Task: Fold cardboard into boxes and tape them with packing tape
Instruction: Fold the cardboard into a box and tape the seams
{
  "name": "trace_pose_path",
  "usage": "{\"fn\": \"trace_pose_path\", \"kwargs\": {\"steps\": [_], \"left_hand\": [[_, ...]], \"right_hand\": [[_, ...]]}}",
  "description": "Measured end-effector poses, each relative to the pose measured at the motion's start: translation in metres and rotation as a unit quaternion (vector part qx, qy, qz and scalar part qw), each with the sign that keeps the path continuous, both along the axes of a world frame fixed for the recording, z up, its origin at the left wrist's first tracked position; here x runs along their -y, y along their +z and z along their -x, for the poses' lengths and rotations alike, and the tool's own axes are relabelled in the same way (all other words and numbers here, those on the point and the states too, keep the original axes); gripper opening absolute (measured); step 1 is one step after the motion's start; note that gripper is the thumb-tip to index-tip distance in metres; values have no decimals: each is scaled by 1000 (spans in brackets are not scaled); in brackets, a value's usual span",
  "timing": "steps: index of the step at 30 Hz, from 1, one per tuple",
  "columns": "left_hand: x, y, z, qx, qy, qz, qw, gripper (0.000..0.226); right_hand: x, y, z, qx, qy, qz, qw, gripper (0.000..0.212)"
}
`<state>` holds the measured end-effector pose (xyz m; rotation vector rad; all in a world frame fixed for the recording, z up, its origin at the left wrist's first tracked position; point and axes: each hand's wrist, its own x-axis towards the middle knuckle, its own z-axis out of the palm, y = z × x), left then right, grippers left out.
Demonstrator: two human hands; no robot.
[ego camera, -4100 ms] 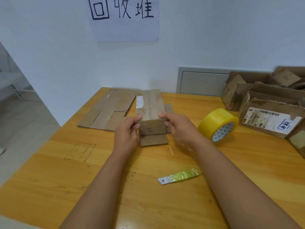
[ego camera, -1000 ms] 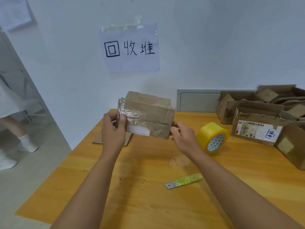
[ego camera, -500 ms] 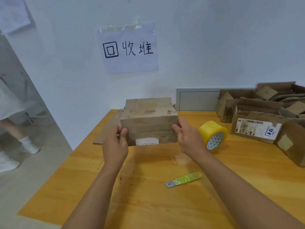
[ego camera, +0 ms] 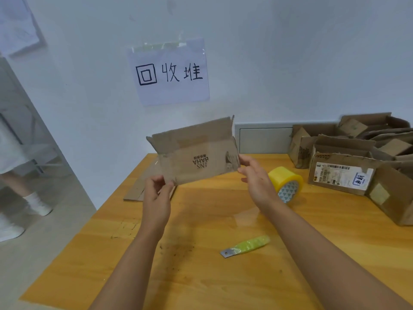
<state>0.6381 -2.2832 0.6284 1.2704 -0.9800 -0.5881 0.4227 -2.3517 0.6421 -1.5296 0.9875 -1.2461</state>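
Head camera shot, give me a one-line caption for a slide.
Both hands, left and right, hold a cardboard box above the wooden table, yellow tape roll nearby.

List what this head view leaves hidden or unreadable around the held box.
- Cardboard box: its far side and inside are hidden by its near panel.
- Left hand grip: fingertips sit behind the box's lower corner.
- Flat cardboard on the table: mostly covered by box and hand.
- Shipping label: its print is too small to read.
- Stacked boxes: cut off by the right edge.
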Motion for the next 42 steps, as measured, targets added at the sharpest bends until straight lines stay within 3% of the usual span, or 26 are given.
{"fn": "trace_pose_path", "kwargs": {"steps": [2, 5, 7, 12, 19, 23, 27, 36, 42], "left_hand": [[-1, 3, -1, 5, -30, 23, 999, 31], [-2, 10, 3, 31, -70, 59, 995, 45], [-2, 16, 7, 38, -82, 78, 993, 45], [7, 31, 23, 38, -104, 72, 991, 40], [60, 66, 66, 116, -142, 73, 980, 36], [104, 76, 99, 150, -176, 52, 972, 42], [148, 69, 118, 173, -197, 25, 965, 45], [234, 4, 98, 163, -186, -40, 968, 53], [263, -50, 84, 193, -192, -138, 952, 72]], "right_hand": [[-2, 6, 3, 47, -7, -28, 998, 23], [-3, 14, 10, 59, -31, -30, 997, 33], [-3, 20, 16, 41, -42, -21, 998, 38], [1, 39, 42, 4, -53, -5, 999, 20], [40, 77, 100, -34, -91, 37, 995, 21], [74, 83, 134, -87, -99, 44, 990, 20], [110, 68, 153, -207, -67, 58, 974, 13], [192, 16, 125, -381, -1, 6, 925, 48], [221, -28, 108, -443, 26, -26, 896, 53]]}}
